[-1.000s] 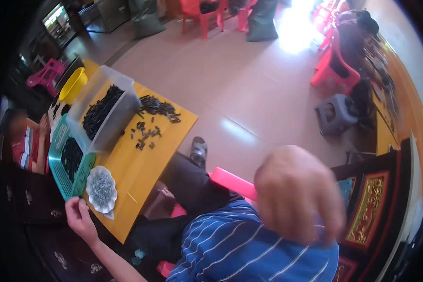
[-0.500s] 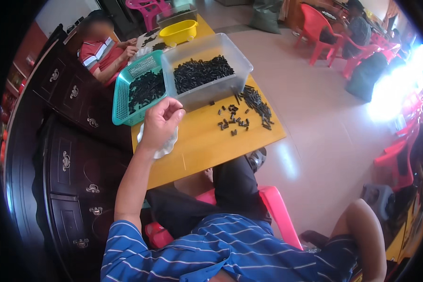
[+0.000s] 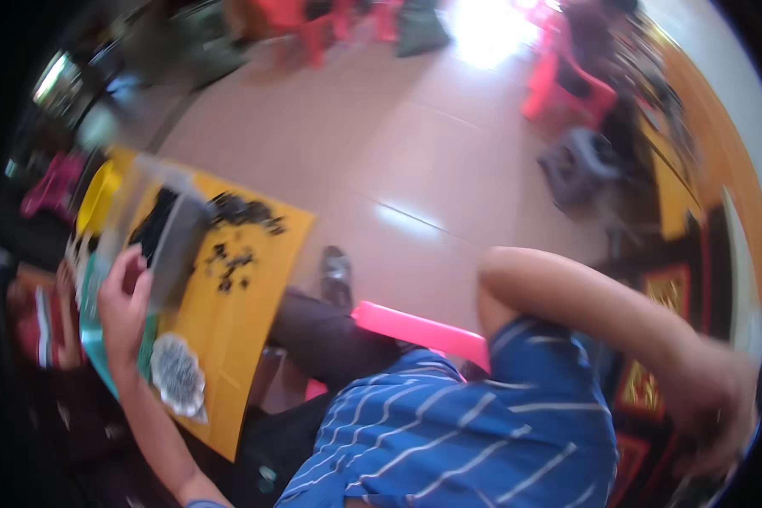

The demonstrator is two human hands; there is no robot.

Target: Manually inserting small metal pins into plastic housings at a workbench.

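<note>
My left hand (image 3: 125, 296) is raised over the teal basket (image 3: 93, 343), next to a translucent plastic bin (image 3: 180, 254) of small black pieces. Its thumb and fingers curl together, and what they may hold is too small to make out. Held out behind me on the right, my right hand (image 3: 718, 402) is smeared by motion, its fingers unclear. Several short black tube-like pieces (image 3: 229, 264) lie scattered on the yellow table (image 3: 229, 364), beside a heap of longer black sticks (image 3: 244, 212). A white scalloped dish (image 3: 178, 374) with a grey speckled inside sits near the basket.
A yellow tub (image 3: 102, 195) stands beyond the bin. Across the basket is a person in a red top (image 3: 27, 326). The arm of my pink chair (image 3: 419, 328) is beside me. A grey stool (image 3: 580, 165) and a red chair (image 3: 567, 93) stand to the right.
The view has swung right, so the table now sits at the left. My right forearm and hand have come into view, reaching back. My left hand remains raised by the basket and bin.
</note>
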